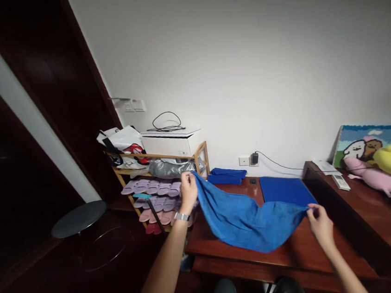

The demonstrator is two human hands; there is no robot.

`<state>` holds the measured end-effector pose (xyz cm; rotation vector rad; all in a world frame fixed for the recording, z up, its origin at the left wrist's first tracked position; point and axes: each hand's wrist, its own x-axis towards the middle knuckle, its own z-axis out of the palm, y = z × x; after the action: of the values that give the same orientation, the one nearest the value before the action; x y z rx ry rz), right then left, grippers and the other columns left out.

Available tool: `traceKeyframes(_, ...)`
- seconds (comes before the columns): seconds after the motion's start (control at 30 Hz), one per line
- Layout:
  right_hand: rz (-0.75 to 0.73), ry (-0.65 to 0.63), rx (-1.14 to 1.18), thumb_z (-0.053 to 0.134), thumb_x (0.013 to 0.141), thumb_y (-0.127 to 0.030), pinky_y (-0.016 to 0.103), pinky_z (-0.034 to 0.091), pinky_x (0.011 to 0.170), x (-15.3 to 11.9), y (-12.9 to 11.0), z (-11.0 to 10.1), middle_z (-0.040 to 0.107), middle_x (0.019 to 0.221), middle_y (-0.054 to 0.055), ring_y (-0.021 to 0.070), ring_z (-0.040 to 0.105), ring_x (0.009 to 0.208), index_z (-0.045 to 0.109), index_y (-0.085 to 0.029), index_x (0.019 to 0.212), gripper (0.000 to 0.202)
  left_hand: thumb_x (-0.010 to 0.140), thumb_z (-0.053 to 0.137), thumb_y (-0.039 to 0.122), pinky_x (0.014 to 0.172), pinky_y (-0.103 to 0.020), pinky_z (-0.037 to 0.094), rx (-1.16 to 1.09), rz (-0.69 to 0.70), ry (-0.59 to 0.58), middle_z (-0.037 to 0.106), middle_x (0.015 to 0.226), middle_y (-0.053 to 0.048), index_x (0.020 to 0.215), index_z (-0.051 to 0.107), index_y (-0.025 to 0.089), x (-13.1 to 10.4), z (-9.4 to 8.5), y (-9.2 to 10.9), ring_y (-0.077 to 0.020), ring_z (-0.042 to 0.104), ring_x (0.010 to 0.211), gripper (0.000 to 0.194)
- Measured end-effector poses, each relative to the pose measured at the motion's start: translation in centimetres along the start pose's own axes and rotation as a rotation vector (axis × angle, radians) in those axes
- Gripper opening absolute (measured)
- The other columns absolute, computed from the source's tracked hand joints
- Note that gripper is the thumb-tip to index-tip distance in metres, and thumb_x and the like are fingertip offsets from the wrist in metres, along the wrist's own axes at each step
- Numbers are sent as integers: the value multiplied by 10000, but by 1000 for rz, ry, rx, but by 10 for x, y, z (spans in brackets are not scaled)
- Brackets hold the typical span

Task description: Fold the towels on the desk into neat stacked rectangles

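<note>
A blue cloth (248,222) hangs stretched between my two hands over the wooden desk (213,246), its middle sagging. My left hand (188,192), with a silver watch at the wrist, pinches the cloth's upper left corner. The upper right corner is pinched by my right hand (320,224). Behind the cloth, a folded stack of blue cloth (227,176) lies at the back left of the desk. A flat blue sheet or cloth (287,189) lies to its right, partly hidden by the cloth I hold.
Left of the desk stands a shoe rack (125,178) with several slippers and a white box (169,144) on top. A round stool (79,219) is at lower left. On the raised right ledge are plush toys (374,177) and a remote (340,182). A black plug (255,158) sits in the wall.
</note>
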<state>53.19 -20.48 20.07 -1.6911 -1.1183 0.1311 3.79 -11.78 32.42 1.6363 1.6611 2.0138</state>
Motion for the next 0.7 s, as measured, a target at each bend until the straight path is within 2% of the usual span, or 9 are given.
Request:
traceKeyframes(0.13,-37,15,-30,484,794,-623,356,488,664,32,-24,-45,728,765,85,211,604,577,743,-192,1059,568,975,486,290,843,-325,497,40,-30,107,602,852,-11,981,521,242,27,-24,-11,-190,623,826,59)
traceKeyframes(0.3,-54,53,-97,490,832,-602,344,449,646,50,-45,-81,690,668,59,208,566,556,773,-196,1083,556,966,502,282,879,-345,502,81,-59,156,622,895,-26,997,511,243,35,-44,-23,-201,644,890,51)
traceKeyframes(0.4,-116,51,-86,496,847,-596,339,469,707,53,-50,-94,749,829,87,201,596,630,776,-197,1080,540,961,499,268,910,-367,501,103,-71,161,632,916,-38,1002,509,239,36,-52,-27,-210,653,931,51)
traceKeyframes(0.5,-260,77,-54,500,879,-562,331,491,826,52,-53,-101,754,1059,126,223,664,860,772,-193,1062,494,955,507,273,924,-381,501,123,-74,154,636,927,-44,1010,515,232,34,-57,-27,-216,653,943,69)
traceKeyframes(0.57,-330,102,-52,512,905,-534,325,491,880,51,-54,-103,735,1090,129,228,666,968,773,-193,1048,452,954,506,281,922,-375,499,132,-69,148,635,937,-43,1023,519,230,31,-61,-26,-214,647,946,87)
traceKeyframes(0.7,-360,117,-65,534,934,-501,312,498,880,50,-49,-110,729,1087,114,217,666,987,767,-213,1048,387,959,492,321,866,-355,501,231,-29,130,623,897,-27,1049,527,236,25,-69,-21,-211,635,885,129)
